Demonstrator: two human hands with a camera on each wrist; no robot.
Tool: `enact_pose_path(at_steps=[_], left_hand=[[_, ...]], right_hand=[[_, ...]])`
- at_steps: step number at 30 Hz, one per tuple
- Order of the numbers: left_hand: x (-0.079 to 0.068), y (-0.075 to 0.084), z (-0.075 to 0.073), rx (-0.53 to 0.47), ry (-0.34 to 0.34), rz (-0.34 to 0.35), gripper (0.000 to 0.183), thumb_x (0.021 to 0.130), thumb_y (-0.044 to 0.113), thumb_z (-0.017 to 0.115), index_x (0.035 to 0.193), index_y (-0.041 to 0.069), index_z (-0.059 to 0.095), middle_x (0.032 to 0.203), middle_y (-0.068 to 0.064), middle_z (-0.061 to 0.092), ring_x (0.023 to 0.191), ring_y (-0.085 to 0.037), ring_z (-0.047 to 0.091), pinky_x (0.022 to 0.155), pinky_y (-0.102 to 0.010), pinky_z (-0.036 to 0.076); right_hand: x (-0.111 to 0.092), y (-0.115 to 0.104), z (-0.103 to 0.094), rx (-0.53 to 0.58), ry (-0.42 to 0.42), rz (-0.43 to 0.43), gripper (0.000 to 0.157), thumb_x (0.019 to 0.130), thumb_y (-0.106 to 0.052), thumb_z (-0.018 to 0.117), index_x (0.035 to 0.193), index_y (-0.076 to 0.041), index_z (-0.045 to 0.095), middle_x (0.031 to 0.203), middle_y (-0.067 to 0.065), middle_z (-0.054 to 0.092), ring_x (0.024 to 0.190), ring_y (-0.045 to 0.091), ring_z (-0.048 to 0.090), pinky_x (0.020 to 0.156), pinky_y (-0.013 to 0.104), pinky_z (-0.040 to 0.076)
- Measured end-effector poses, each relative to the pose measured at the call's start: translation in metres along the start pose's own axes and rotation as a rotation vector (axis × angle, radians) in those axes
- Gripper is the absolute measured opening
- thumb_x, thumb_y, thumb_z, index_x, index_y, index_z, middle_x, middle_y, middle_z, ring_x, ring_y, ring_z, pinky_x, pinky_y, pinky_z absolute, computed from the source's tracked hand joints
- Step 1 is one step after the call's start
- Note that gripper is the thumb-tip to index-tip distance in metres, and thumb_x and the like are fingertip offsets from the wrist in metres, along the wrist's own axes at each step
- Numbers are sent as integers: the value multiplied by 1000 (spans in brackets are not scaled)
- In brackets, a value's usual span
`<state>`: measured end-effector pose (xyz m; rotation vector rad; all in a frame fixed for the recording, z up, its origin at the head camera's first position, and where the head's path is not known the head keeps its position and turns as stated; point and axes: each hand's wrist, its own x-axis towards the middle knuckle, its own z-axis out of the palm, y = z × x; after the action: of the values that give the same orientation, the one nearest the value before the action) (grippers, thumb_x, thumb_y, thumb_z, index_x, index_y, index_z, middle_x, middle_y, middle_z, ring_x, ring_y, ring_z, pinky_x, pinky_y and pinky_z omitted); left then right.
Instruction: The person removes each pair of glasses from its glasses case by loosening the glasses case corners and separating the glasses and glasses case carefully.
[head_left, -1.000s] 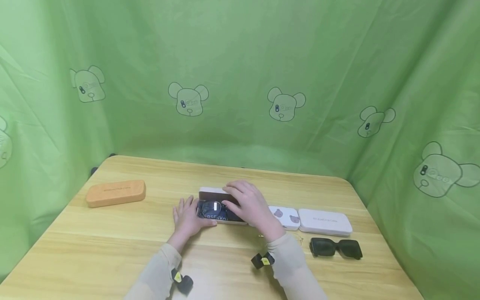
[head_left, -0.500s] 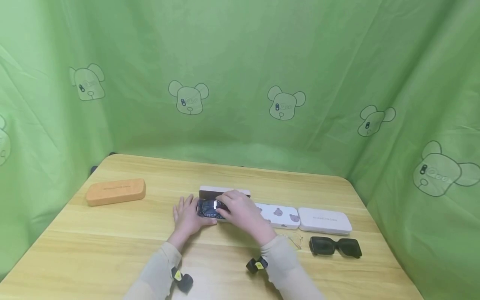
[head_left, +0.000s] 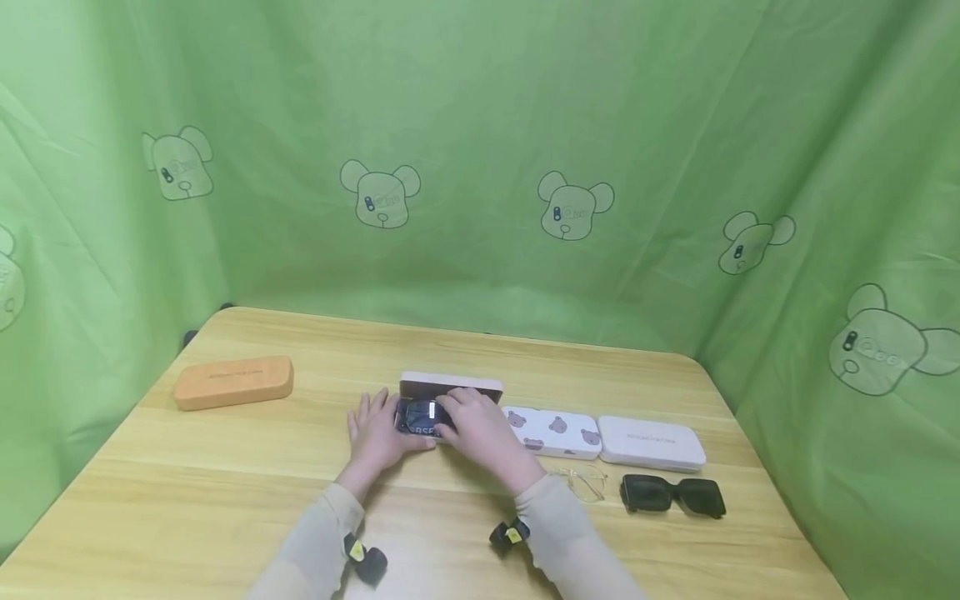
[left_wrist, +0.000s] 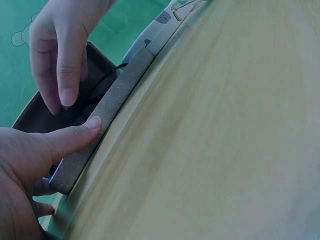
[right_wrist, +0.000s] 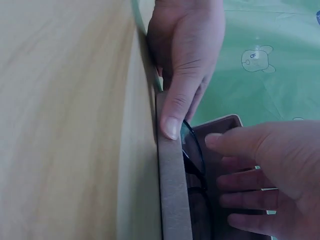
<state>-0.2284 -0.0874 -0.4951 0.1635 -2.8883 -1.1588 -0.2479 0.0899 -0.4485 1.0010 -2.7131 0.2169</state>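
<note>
Mid-table in the head view, a glasses case (head_left: pixel 420 379) stands with its lid raised. Dark-rimmed glasses (head_left: pixel 417 417) lie inside on a dark lettered cloth. My left hand (head_left: pixel 381 436) grips the case's left end, its thumb pressed over the front wall (left_wrist: pixel 117 95) in the left wrist view. Over the right half of the case hovers my right hand (head_left: pixel 480 425), hiding part of the glasses. Its fingers are loosely bent and hold nothing in the right wrist view, close to the dark frame (right_wrist: pixel 194 167) and in front of the raised lid.
To the right, a bear-print case (head_left: pixel 551 431) and a white case (head_left: pixel 651 442) sit end to end. Before them lie thin wire glasses (head_left: pixel 590 482) and black sunglasses (head_left: pixel 648 493). An orange-brown case (head_left: pixel 234 383) rests at the left. Green curtains surround the table.
My right hand has moved left and lower over the case, uncovering more of the lid, the bear-print case and the wire glasses. The left hand keeps its place on the case.
</note>
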Motion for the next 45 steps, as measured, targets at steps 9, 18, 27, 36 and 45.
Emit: enact_pose_path(at_steps=[9, 18, 27, 36, 45], left_hand=[[1, 0, 1, 1, 0, -1, 106, 60, 48, 88, 146, 6, 41, 158, -22, 27, 149, -48, 8, 119, -66, -3], [0, 0, 2, 3, 2, -2, 106, 60, 47, 88, 145, 6, 42, 158, -21, 27, 149, -47, 8, 119, -66, -3], [0, -1, 2, 7, -2, 6, 105, 60, 48, 88, 145, 5, 42, 158, -22, 27, 149, -48, 8, 119, -66, -3], [0, -1, 2, 7, -2, 9, 106, 60, 48, 88, 145, 5, 42, 158, -22, 27, 149, -48, 8, 119, -66, -3], [1, -1, 2, 2, 2, 3, 106, 60, 47, 88, 145, 5, 42, 158, -22, 27, 149, -48, 8, 118, -66, -3]], right_hand=[[0, -1, 6, -76, 10, 37, 34, 88, -29, 70, 113, -5, 68, 110, 9, 70, 99, 23, 65, 90, 37, 56], [-2, -1, 9, -107, 14, 63, 26, 88, -23, 70, 105, -4, 70, 104, 9, 71, 93, 23, 66, 84, 35, 58], [-2, -2, 9, -120, 34, 67, 23, 88, -22, 70, 103, -5, 70, 102, 7, 72, 93, 22, 66, 83, 35, 58], [-2, -3, 8, -93, 96, 69, 16, 84, -17, 74, 96, -7, 71, 94, 6, 72, 86, 21, 67, 78, 33, 58], [-1, -4, 9, -77, 131, 74, 11, 82, -13, 74, 91, -9, 69, 89, 4, 71, 82, 19, 66, 75, 32, 58]])
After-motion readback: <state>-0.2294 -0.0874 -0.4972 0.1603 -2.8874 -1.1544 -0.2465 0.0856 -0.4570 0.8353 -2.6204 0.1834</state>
